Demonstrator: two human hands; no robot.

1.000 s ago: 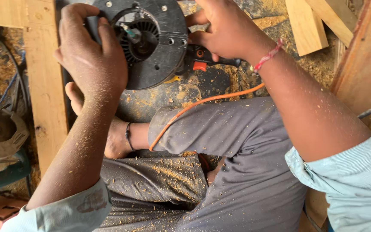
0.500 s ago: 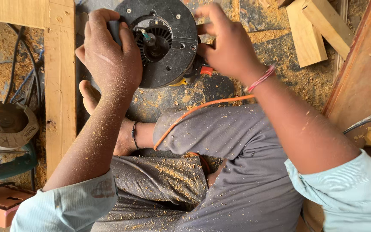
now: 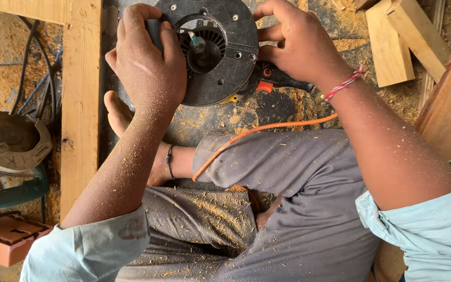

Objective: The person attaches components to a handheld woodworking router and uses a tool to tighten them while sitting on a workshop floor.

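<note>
Head view shows both hands on an upturned black router (image 3: 220, 49), its round base plate facing up and the bit standing in the central opening. It rests on the sawdust-covered floor (image 3: 309, 112) just beyond the person's folded legs. The left hand (image 3: 150, 68) is curled over the left rim of the base, fingers wrapped and pressing on it. The right hand (image 3: 298, 44) grips the right rim, fingers bent around the edge, thumb on the plate. The step in hand looks like steadying or adjusting the base around the bit; any further turn would call for a firm two-sided hold, clear of the bit. An orange cord (image 3: 257, 133) runs from the tool across the grey trouser knee. A wooden plank (image 3: 82, 104) lies just left of the tool, a circular saw (image 3: 9, 143) beyond it, and wood offcuts (image 3: 392, 42) to the right.
</note>
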